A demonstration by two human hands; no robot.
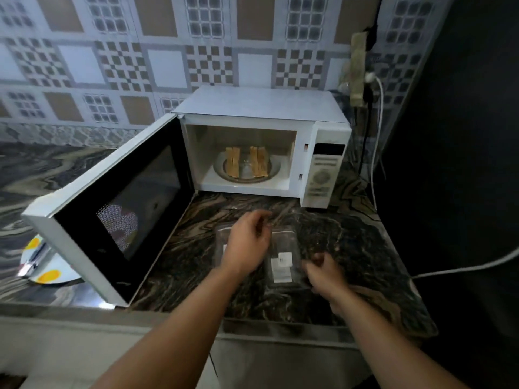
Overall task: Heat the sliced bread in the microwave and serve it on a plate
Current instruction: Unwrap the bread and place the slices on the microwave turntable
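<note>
At the far left, a plate with yellow spots is seen on the counter, partly hidden behind the open microwave door; a shiny metal utensil is laid across it. The door is swung fully out to the left of the white microwave. Inside the cavity, bread slices are set in two groups on the glass turntable, one group left and one right, with a bare gap between them.

In front of the microwave, a clear plastic bag with white labels is lain flat on the dark marbled counter. The left hand is held over the bag's left part, fingers loosely curled with thumb and fingertips drawn close together at the bag's upper edge; whether plastic is actually pinched cannot be told through the blur. The right hand is placed at the bag's right edge, fingers curled inward; its grip on the plastic cannot be told either.

At the far right, a power strip is fixed to the tiled wall, and a white cable is run across the dark area beside the counter.
</note>
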